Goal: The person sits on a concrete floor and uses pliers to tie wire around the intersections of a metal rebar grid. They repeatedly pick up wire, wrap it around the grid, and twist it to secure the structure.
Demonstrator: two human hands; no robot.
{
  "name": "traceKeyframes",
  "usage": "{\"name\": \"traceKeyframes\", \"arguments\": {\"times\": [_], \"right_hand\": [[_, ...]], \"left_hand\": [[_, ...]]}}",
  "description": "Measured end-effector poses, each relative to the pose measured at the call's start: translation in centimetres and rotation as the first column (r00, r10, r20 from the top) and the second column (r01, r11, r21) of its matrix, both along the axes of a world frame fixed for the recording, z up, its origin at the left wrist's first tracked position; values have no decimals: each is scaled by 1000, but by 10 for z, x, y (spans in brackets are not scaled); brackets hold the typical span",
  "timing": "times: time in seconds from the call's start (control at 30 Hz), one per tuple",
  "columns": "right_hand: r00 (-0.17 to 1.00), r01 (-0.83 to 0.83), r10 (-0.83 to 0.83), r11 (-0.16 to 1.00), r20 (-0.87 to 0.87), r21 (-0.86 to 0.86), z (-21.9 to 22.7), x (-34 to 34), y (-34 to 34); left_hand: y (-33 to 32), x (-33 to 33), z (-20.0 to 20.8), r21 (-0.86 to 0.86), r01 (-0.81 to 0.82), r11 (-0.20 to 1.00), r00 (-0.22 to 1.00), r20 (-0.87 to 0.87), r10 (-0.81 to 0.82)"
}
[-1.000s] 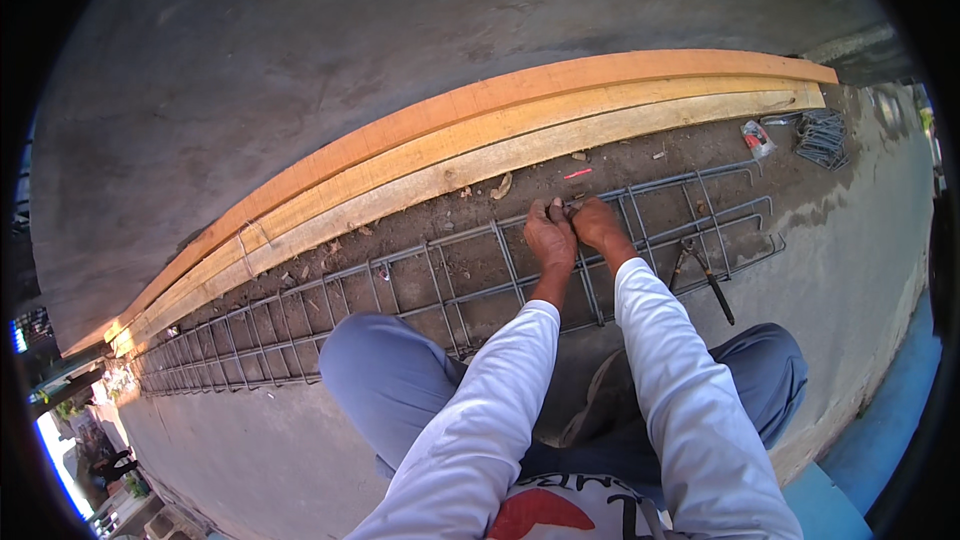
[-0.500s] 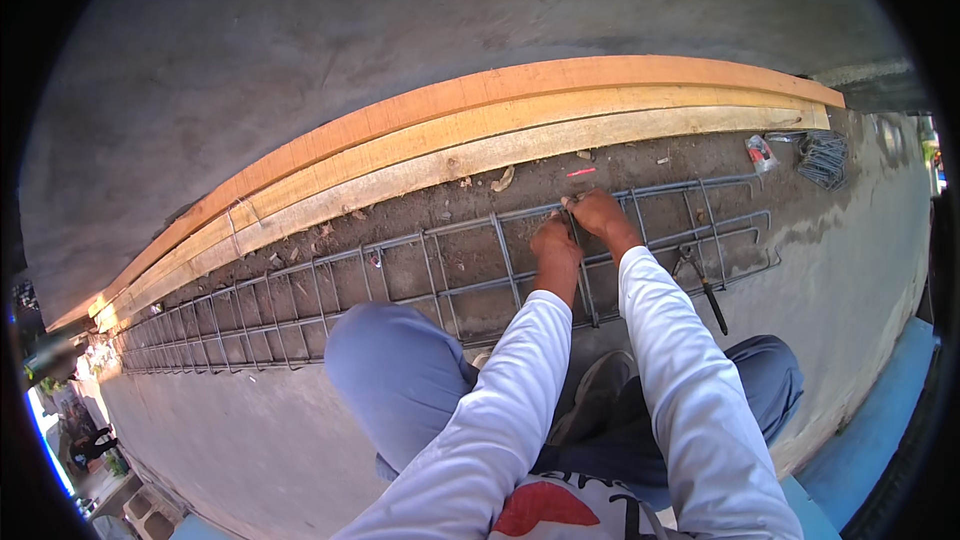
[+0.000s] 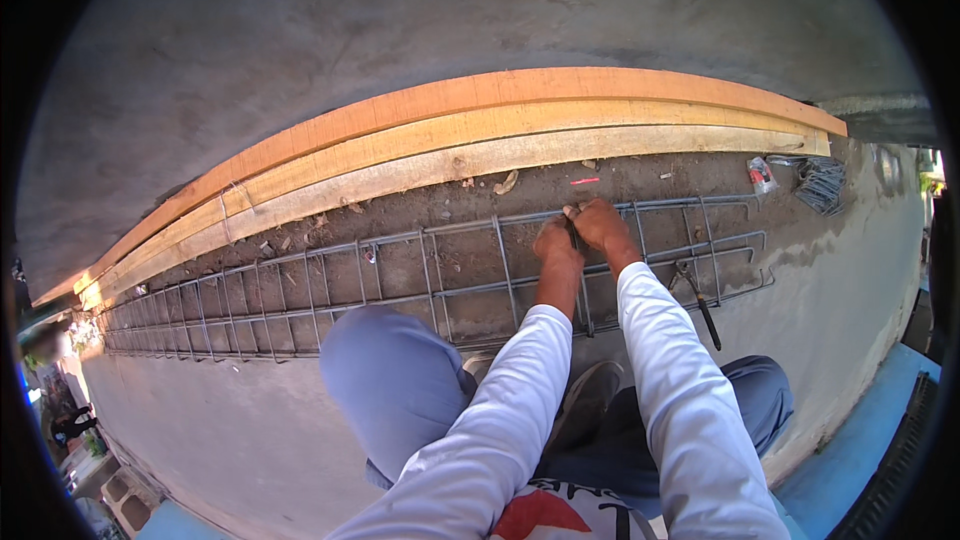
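Observation:
A long steel rebar cage (image 3: pixel 506 262), made of straight bars with square stirrups, lies across the ground in front of my knees. Both my hands are together at its far upper bar, where a stirrup crosses. My left hand (image 3: pixel 557 239) is closed, its fingertips drawn in at the joint. Right beside it, my right hand (image 3: pixel 602 226) is closed too, thumb and fingers pinched. Whatever they grip is hidden or too small to name. To the right, pincers (image 3: pixel 708 323) with dark handles lean on the cage's near side.
Stacked wooden planks (image 3: pixel 480 152) run along the wall (image 3: pixel 450 20) behind the cage. At the far right lie a bundle of bent wire pieces (image 3: pixel 821 185) and a small plastic packet (image 3: pixel 762 177). A red strip (image 3: pixel 585 181) and dry leaves litter the dirt.
My hands stay at the same joint, drawn slightly closer together, with the right hand turned a little. The whole view has shifted slightly; cage and pincers look unmoved.

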State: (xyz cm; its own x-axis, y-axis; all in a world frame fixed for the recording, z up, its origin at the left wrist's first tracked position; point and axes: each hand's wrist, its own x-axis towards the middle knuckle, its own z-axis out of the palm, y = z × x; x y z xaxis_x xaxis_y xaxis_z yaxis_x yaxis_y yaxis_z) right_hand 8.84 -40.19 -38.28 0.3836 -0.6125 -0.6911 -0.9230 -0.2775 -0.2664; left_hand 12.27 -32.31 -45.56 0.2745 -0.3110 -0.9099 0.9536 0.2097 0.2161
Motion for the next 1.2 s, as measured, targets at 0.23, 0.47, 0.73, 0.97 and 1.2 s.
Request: {"name": "traceKeyframes", "arguments": {"times": [0.23, 0.47, 0.73, 0.97, 1.2], "right_hand": [[1000, -7, 7, 1000, 1, -18, -6, -14, -6], [999, -3, 2, 1000, 54, 5, -4, -15, -6], [984, -120, 125, 992, 129, -40, -23, -26, -11], [978, -147, 145, 989, 151, 7, -17, -23, -11], [966, -176, 160, 982, 205, 63, -1, -16, -14]], "left_hand": [[9, 5, 10, -281, 204, 938, 979, 41, -200], [11, 26, 50, 789, 523, 322, 143, 291, -946], [8, 30, 61, 946, 143, 291, -326, 323, -889], [14, 29, 43, 880, 346, 327, -190, 407, -894], [16, 52, 24, 760, 525, 384, -95, 500, -861]]}}
